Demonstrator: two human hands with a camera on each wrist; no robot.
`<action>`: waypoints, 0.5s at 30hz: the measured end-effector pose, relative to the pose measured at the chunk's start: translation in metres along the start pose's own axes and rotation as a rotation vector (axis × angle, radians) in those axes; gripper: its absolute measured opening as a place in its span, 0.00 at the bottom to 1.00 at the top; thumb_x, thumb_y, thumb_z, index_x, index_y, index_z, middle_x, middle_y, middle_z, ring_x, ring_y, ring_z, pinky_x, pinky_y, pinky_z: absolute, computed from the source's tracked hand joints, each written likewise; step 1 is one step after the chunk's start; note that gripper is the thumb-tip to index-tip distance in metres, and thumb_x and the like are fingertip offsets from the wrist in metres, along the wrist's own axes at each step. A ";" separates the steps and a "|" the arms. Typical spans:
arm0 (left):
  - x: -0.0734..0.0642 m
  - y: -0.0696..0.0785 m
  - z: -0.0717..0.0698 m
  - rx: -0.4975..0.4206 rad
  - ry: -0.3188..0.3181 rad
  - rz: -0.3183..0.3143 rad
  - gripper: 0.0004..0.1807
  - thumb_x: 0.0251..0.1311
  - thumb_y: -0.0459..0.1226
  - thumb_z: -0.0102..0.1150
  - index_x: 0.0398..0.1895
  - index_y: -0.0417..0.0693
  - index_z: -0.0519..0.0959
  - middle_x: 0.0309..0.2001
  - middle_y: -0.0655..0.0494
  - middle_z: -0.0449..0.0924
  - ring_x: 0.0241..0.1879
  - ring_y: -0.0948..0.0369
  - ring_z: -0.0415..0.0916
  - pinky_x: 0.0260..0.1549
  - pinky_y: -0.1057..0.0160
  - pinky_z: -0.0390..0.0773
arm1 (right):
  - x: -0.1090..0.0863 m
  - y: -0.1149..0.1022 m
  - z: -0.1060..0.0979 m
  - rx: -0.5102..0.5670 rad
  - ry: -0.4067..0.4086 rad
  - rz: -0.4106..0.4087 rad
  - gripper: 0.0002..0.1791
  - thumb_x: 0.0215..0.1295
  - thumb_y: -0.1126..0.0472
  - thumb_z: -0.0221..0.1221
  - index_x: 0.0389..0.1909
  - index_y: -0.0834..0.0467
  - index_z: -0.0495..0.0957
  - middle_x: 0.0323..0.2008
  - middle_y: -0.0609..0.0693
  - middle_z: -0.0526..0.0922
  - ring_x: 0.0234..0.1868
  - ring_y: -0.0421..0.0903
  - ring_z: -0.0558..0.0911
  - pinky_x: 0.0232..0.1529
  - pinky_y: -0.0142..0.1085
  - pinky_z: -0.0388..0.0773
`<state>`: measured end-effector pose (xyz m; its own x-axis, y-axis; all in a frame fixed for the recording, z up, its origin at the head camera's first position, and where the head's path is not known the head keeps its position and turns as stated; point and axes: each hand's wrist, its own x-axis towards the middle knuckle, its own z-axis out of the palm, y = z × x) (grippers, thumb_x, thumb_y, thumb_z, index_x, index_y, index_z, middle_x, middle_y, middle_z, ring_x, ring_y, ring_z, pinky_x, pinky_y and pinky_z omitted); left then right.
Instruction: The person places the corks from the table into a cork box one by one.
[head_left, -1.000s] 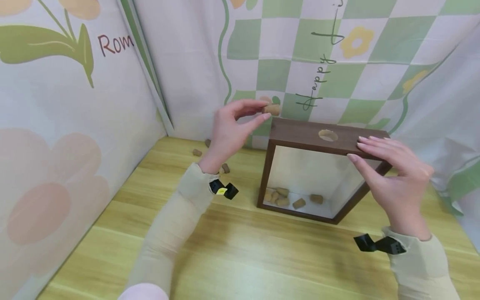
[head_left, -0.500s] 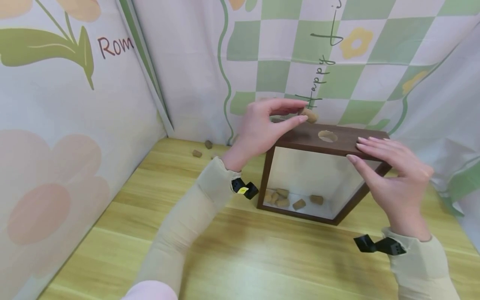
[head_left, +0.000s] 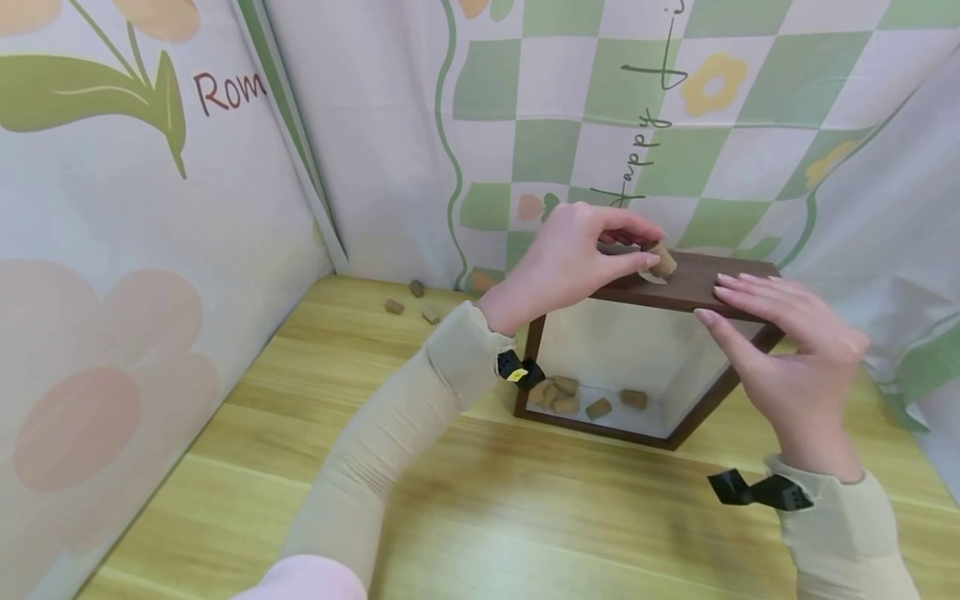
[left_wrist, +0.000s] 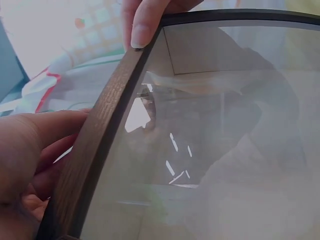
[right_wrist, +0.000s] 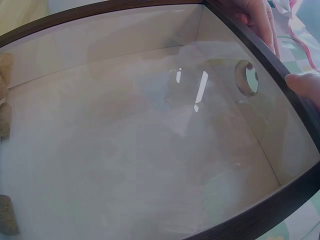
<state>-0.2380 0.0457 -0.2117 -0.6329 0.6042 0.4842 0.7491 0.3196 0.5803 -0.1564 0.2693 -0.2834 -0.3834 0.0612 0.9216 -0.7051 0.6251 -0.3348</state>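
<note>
Cork [head_left: 663,259] is pinched in grip of L hand [head_left: 585,254], at hole [right_wrist: 246,78] atop box [head_left: 693,273]; box is touched by R hand [head_left: 795,342], fingers straight. Cork prob. light, firm, non-slip; best held by upper end.

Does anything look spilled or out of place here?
Nothing looks broken. At least three corks lie loose on the table left of the box, slightly odd only because others sit inside it.

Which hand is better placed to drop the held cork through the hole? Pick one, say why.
The left hand, likely: it pinches the cork at the hole. The right hand rests on the box, farther from the hole, and seems better suited to steadying.
</note>
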 end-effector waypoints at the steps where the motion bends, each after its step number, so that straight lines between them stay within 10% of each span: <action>1: 0.000 0.000 0.001 0.008 -0.008 -0.005 0.16 0.66 0.40 0.68 0.56 0.47 0.85 0.50 0.60 0.86 0.47 0.75 0.78 0.49 0.80 0.72 | 0.000 0.000 0.000 0.000 -0.001 -0.001 0.17 0.56 0.56 0.77 0.38 0.66 0.89 0.41 0.62 0.88 0.51 0.40 0.85 0.63 0.42 0.74; 15: -0.014 -0.018 -0.009 -0.166 0.253 0.000 0.22 0.62 0.43 0.72 0.59 0.48 0.84 0.53 0.63 0.85 0.51 0.76 0.76 0.54 0.76 0.72 | 0.001 -0.003 0.001 0.013 0.013 -0.006 0.16 0.55 0.58 0.77 0.37 0.66 0.89 0.40 0.62 0.88 0.50 0.39 0.85 0.62 0.42 0.75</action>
<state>-0.2439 0.0249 -0.2233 -0.6774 0.3963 0.6197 0.7198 0.1836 0.6695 -0.1556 0.2665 -0.2817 -0.3716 0.0681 0.9259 -0.7149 0.6153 -0.3321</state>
